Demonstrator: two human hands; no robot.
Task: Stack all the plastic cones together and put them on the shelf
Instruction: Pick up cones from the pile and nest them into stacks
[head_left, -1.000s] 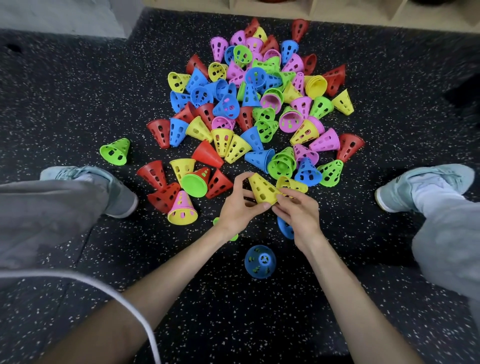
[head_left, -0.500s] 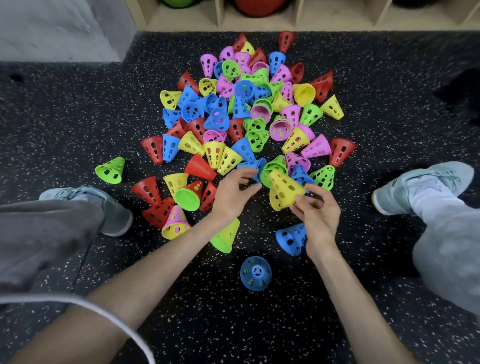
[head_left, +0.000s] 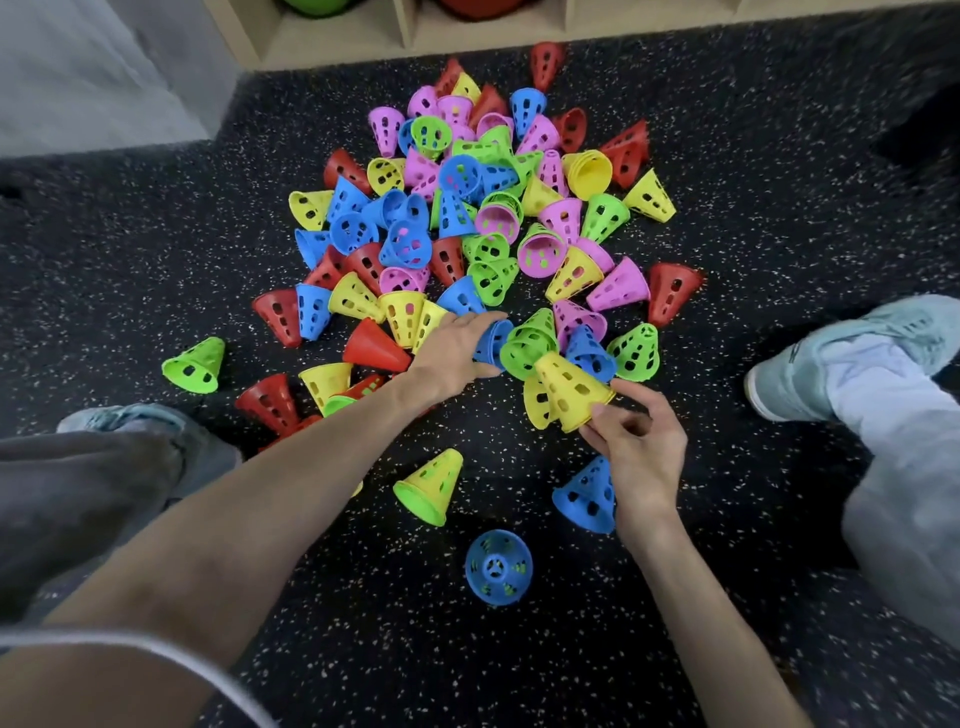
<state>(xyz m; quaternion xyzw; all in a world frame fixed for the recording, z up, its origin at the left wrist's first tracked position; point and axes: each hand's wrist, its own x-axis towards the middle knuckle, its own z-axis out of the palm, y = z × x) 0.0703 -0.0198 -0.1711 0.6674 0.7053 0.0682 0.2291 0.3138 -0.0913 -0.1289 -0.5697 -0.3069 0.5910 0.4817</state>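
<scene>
A heap of several plastic cones (head_left: 488, 218) in red, blue, yellow, green and pink lies on the dark speckled floor. My right hand (head_left: 636, 447) pinches the rim of a short stack of yellow cones (head_left: 563, 387), tilted with its tip toward the heap. My left hand (head_left: 454, 348) reaches into the heap's near edge, its fingers closed around a blue cone (head_left: 493, 340) that lies beside a green cone (head_left: 530, 340). The wooden shelf (head_left: 363, 36) runs along the top edge.
Loose cones lie near me: a green-rimmed yellow one (head_left: 431, 486), a blue one (head_left: 584, 499), a blue one upright (head_left: 498, 566) and a green one (head_left: 195, 364) far left. My shoes (head_left: 852, 343) and legs (head_left: 88, 488) flank the heap. Balls sit in the shelf.
My left hand let go of the yellow stack and moved forward onto the blue cone. My right hand keeps the yellow stack, shifted right. The view tilted up toward the shelf.
</scene>
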